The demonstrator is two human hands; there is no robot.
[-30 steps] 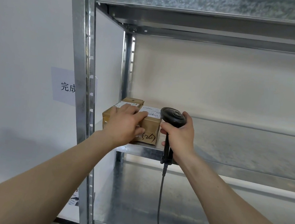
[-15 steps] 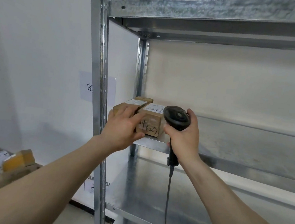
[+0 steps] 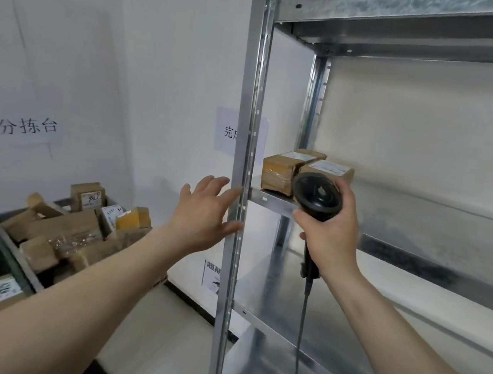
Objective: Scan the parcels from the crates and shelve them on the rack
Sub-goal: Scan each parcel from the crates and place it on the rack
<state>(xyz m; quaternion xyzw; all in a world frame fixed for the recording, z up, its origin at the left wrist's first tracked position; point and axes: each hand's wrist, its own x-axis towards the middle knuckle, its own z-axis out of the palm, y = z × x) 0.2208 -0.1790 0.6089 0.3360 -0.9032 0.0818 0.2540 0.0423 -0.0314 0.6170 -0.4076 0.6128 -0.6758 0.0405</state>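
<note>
1. While two taped cardboard parcels [image 3: 302, 174] sit side by side at the left end of the rack's middle shelf [image 3: 271, 200], the left hand [image 3: 205, 213] hangs empty, fingers spread, in front of the rack's front upright [image 3: 245, 156], apart from both boxes.
2. The right hand [image 3: 331, 230] is clenched around the handle of a black corded barcode scanner [image 3: 318, 195], whose round head hides the lower front of the right-hand parcel; its cable [image 3: 301, 331] hangs straight down past the lower shelf.
3. As I judge it, shelving here is done and the step in hand is fetching the next parcel from the crate [image 3: 23, 272] down at the left, which is heaped with more boxes and padded packets.
4. To do that well, swing the empty hand clear around the upright, not through it, and pick a parcel lying on top of the heap with its white label facing up, such as the small box [image 3: 87, 198] standing at the back, so nothing underneath gets dragged over.
5. Keep the scanner in its firm hold and lead its cable away from the shelf edge, so that it cannot catch on the steel lip as the body turns.
6. The crate parcels lie well below and to the left of the open hand; the shelved pair sits just behind the scanner head, touching neither hand.
</note>
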